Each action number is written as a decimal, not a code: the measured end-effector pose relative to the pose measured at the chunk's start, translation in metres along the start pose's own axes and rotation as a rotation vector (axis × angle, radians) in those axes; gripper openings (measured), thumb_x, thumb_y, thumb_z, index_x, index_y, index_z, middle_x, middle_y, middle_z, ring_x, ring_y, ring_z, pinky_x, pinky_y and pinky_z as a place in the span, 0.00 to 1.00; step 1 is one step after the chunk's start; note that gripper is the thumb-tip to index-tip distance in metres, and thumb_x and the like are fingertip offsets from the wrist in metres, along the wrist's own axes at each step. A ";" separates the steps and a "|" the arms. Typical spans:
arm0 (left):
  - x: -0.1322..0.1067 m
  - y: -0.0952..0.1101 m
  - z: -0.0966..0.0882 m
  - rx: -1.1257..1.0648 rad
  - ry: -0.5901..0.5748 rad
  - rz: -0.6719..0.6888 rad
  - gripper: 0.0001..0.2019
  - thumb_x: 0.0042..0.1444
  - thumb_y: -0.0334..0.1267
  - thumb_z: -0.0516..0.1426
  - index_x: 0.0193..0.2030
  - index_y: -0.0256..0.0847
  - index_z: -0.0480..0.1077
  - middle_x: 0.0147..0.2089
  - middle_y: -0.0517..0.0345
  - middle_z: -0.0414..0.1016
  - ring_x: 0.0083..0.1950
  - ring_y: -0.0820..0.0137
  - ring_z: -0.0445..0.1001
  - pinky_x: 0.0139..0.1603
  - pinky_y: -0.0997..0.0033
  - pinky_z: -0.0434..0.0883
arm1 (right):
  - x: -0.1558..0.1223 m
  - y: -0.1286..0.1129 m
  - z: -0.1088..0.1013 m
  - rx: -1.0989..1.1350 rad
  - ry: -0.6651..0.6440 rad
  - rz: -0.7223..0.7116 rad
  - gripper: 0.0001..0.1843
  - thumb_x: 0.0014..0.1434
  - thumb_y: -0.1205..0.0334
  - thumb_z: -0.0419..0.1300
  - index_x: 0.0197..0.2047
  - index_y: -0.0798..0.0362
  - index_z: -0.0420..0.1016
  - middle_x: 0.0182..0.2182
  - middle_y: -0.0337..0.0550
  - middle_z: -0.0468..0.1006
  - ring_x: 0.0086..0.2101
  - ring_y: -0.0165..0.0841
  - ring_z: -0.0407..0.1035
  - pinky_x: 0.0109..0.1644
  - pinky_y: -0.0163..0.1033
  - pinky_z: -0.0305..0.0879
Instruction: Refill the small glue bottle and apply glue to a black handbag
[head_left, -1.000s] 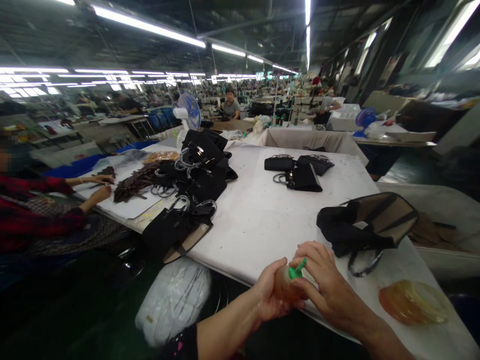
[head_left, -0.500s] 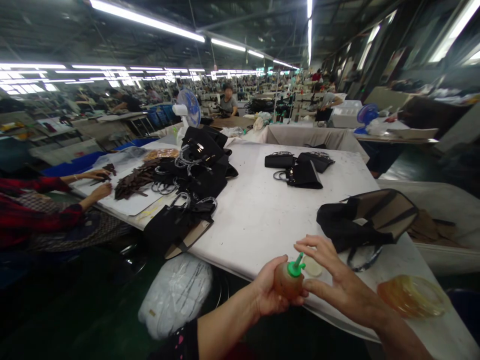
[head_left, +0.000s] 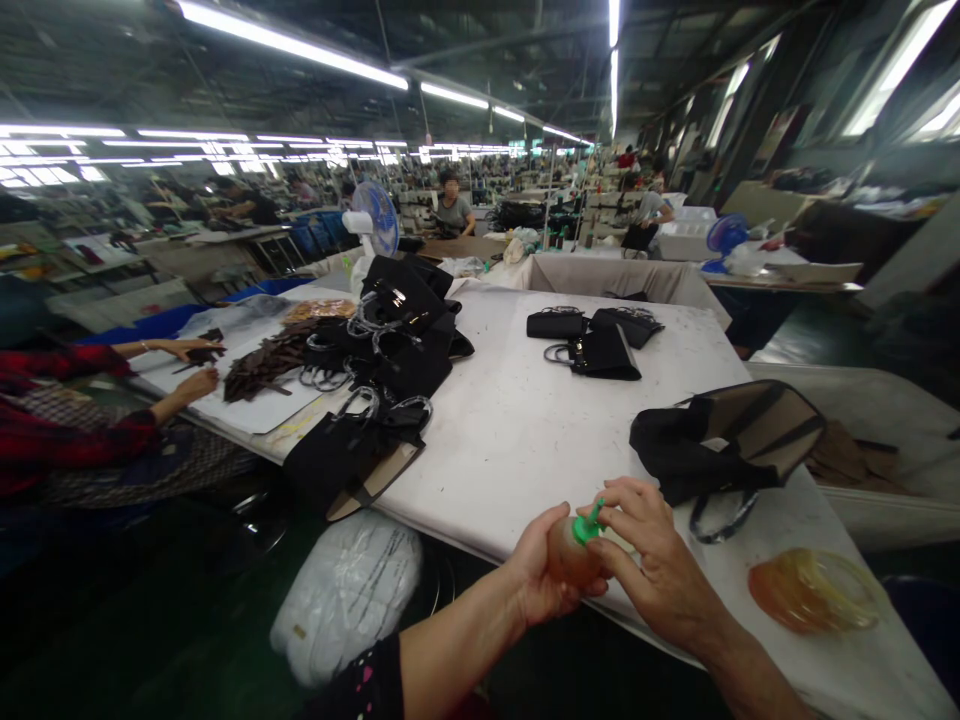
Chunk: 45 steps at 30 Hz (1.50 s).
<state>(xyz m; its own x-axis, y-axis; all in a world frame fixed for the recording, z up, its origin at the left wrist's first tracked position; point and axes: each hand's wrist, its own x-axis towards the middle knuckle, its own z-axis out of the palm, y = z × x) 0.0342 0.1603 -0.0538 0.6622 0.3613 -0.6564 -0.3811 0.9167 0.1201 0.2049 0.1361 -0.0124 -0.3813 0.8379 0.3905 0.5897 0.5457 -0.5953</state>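
Note:
A squeeze bottle of amber liquid (head_left: 568, 558) is gripped in my left hand (head_left: 534, 572), above the table's near edge. It has a green nozzle cap (head_left: 586, 527), its spout pointing up and to the right. My right hand (head_left: 651, 552) is closed on that cap, thumb at its base and fingers by the spout. A pale round disc, mostly hidden behind my right hand, lies on the table. Right of my hands rests a clear plastic container (head_left: 814, 592) with amber liquid in it. An open black bag (head_left: 679, 455) lies beyond my right hand.
Across the white table (head_left: 499, 430) stand several small black handbags (head_left: 604, 352). A heap of black bags (head_left: 409, 340) covers the left side, beside brown strips (head_left: 262, 365) handled by a co-worker in red plaid sleeves (head_left: 112, 440). Below hangs or lies a white plastic bundle (head_left: 356, 590).
My right hand has moved left onto the bottle's green cap, its fingers closing round it. The bottle stays in my left hand. The camera view has shifted slightly.

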 end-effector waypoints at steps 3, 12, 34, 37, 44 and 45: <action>-0.002 -0.003 0.005 -0.089 0.053 0.090 0.29 0.66 0.58 0.47 0.38 0.31 0.73 0.20 0.51 0.74 0.17 0.62 0.76 0.06 0.81 0.53 | -0.003 -0.002 0.014 -0.078 0.122 -0.009 0.07 0.68 0.64 0.56 0.48 0.45 0.71 0.47 0.40 0.74 0.57 0.44 0.57 0.60 0.56 0.52; 0.017 -0.009 0.003 -0.210 0.127 0.334 0.25 0.66 0.55 0.50 0.34 0.33 0.73 0.22 0.56 0.74 0.18 0.74 0.69 0.14 0.81 0.55 | 0.000 -0.007 0.037 -0.307 0.370 0.003 0.06 0.67 0.66 0.56 0.46 0.52 0.72 0.43 0.46 0.74 0.53 0.47 0.61 0.57 0.58 0.56; 0.005 0.006 -0.002 -0.044 0.010 0.105 0.30 0.67 0.58 0.45 0.36 0.31 0.74 0.20 0.52 0.72 0.16 0.66 0.73 0.08 0.81 0.52 | 0.007 0.000 -0.001 0.109 -0.051 0.178 0.06 0.64 0.55 0.61 0.45 0.38 0.77 0.43 0.38 0.74 0.51 0.42 0.62 0.58 0.56 0.57; 0.005 0.004 -0.001 -0.058 0.013 0.126 0.29 0.67 0.57 0.46 0.38 0.31 0.74 0.23 0.50 0.75 0.18 0.67 0.74 0.09 0.81 0.53 | 0.007 -0.002 0.002 0.021 0.028 0.117 0.05 0.63 0.57 0.63 0.44 0.40 0.76 0.42 0.38 0.74 0.49 0.42 0.62 0.55 0.55 0.57; 0.017 -0.005 -0.003 -0.102 0.024 0.209 0.27 0.66 0.58 0.49 0.37 0.33 0.74 0.23 0.51 0.74 0.20 0.68 0.75 0.13 0.79 0.53 | 0.004 -0.002 0.010 -0.116 0.128 -0.011 0.03 0.65 0.65 0.59 0.42 0.48 0.70 0.41 0.41 0.72 0.51 0.42 0.61 0.54 0.52 0.55; 0.019 -0.007 -0.002 -0.114 0.036 0.233 0.27 0.66 0.58 0.49 0.37 0.33 0.74 0.22 0.52 0.73 0.20 0.69 0.73 0.14 0.79 0.53 | 0.004 -0.002 0.013 -0.137 0.158 -0.018 0.03 0.65 0.65 0.58 0.42 0.49 0.69 0.41 0.42 0.72 0.52 0.43 0.61 0.54 0.53 0.55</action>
<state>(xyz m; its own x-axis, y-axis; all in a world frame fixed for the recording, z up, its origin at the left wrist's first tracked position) 0.0479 0.1607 -0.0684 0.5256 0.5527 -0.6468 -0.5923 0.7834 0.1882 0.1936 0.1381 -0.0187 -0.2824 0.8111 0.5122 0.6793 0.5461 -0.4902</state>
